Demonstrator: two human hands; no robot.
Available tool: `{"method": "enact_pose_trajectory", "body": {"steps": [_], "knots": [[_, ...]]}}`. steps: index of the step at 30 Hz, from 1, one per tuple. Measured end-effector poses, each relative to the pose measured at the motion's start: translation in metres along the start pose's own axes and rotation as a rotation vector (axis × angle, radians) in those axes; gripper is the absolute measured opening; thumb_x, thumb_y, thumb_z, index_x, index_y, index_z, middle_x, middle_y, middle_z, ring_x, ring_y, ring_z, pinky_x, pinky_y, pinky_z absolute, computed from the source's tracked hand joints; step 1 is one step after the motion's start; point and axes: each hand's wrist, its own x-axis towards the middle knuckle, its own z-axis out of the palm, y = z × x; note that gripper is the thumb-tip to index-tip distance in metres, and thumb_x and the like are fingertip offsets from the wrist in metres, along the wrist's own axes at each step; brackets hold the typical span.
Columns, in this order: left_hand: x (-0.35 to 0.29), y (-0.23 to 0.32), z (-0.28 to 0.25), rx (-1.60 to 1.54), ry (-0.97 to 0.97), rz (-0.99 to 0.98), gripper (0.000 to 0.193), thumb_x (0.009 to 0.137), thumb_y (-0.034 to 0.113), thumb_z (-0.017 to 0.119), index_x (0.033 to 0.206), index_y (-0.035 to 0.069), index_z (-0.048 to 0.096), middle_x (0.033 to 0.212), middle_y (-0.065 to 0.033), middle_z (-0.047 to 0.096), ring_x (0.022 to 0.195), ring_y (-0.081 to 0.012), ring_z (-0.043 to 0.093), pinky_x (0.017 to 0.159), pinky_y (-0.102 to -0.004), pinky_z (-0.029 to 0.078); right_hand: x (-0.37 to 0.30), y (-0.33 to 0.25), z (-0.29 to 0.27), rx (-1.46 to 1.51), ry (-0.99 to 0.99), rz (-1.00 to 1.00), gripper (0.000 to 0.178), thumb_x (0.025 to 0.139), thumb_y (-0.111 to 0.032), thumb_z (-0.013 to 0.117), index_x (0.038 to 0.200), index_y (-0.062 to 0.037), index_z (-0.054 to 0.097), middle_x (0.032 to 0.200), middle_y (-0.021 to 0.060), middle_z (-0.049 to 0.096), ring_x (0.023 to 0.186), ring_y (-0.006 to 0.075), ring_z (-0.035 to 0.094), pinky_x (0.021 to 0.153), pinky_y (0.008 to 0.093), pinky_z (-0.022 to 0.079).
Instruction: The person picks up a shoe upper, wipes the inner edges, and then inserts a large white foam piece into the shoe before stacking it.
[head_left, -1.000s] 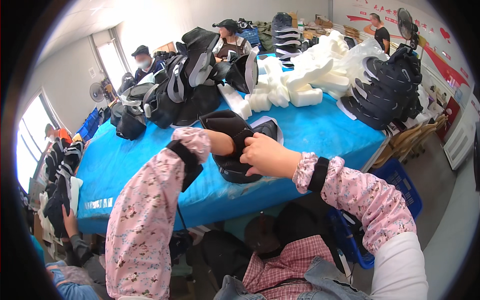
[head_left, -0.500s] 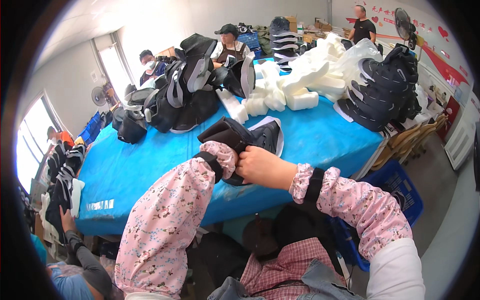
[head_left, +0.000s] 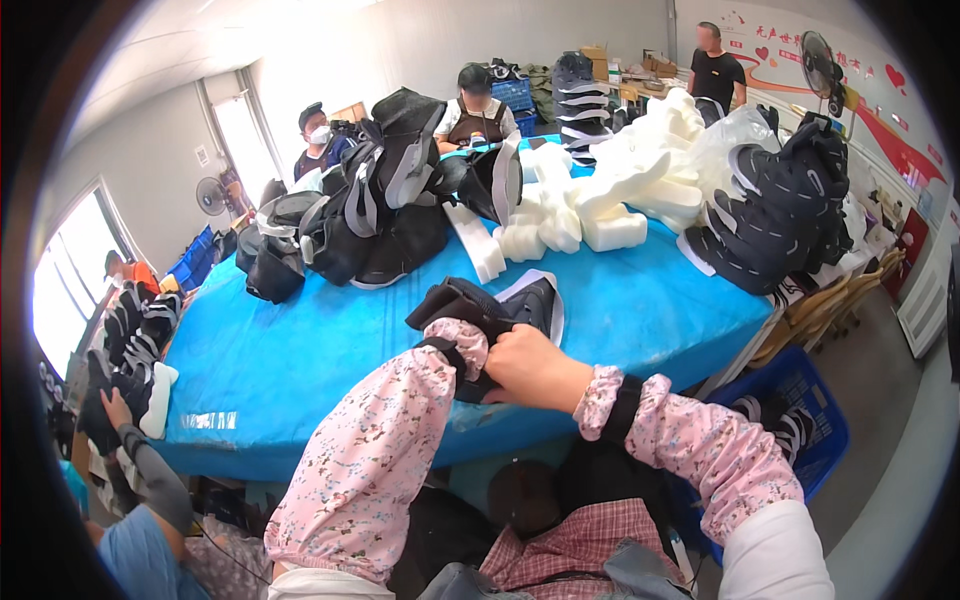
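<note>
black shoe, gripped by right hand

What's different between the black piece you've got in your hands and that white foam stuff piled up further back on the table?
The black padded piece is dark and seems soft, gripped by the right hand, with the left hand pushed into it, at the near edge of the blue table. The white foam blocks are pale, look stiff and lie heaped and untouched. Both rest over the same blue cover.

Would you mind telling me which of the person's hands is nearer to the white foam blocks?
Right. The right hand grips the black shoe, below the white foam blocks; the left hand is hidden inside that shoe, slightly farther left.
</note>
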Motion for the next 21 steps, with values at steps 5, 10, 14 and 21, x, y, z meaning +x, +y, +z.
{"method": "enact_pose_trajectory", "body": {"steps": [5,10,14,21], "knots": [[-0.015,0.001,-0.001,-0.009,0.057,-0.004,0.021,0.089,0.018,0.052,0.100,0.003,0.061,0.090,-0.0141,0.065,0.083,-0.0298,0.062,0.072,-0.0381,0.049,0.012,-0.001,0.012,0.016,-0.058,0.038,0.032,0.063,-0.038,0.075,0.063,-0.0080,0.065,0.064,0.0086,0.062,0.067,0.0261,0.063,0.063,0.0365,0.048],[-0.079,0.037,-0.001,-0.068,0.363,0.184,0.021,0.089,0.018,0.052,0.101,0.002,0.060,0.091,-0.0145,0.065,0.084,-0.0307,0.062,0.073,-0.0391,0.049,0.006,0.018,0.018,0.108,-0.045,0.088,0.030,0.065,-0.036,0.074,0.064,-0.0075,0.067,0.063,0.0110,0.063,0.065,0.0281,0.064,0.062,0.0374,0.049],[-0.105,0.044,0.024,-0.008,0.665,0.321,0.031,0.077,0.021,0.070,0.101,0.004,0.061,0.086,-0.0145,0.065,0.082,-0.0327,0.061,0.078,-0.0393,0.047,0.007,0.019,0.013,0.132,-0.021,0.050,0.031,0.068,-0.038,0.072,0.065,-0.0086,0.065,0.061,0.0089,0.061,0.063,0.0298,0.063,0.060,0.0395,0.049],[-0.090,0.038,0.026,0.108,0.665,0.202,0.028,0.076,0.033,0.070,0.090,0.009,0.066,0.082,-0.0081,0.064,0.078,-0.0288,0.061,0.072,-0.0372,0.047,-0.009,0.031,0.015,0.634,0.383,0.068,0.013,0.079,-0.011,0.060,0.089,-0.0040,0.054,0.087,0.0117,0.055,0.082,0.0311,0.057,0.072,0.0382,0.047]]}}
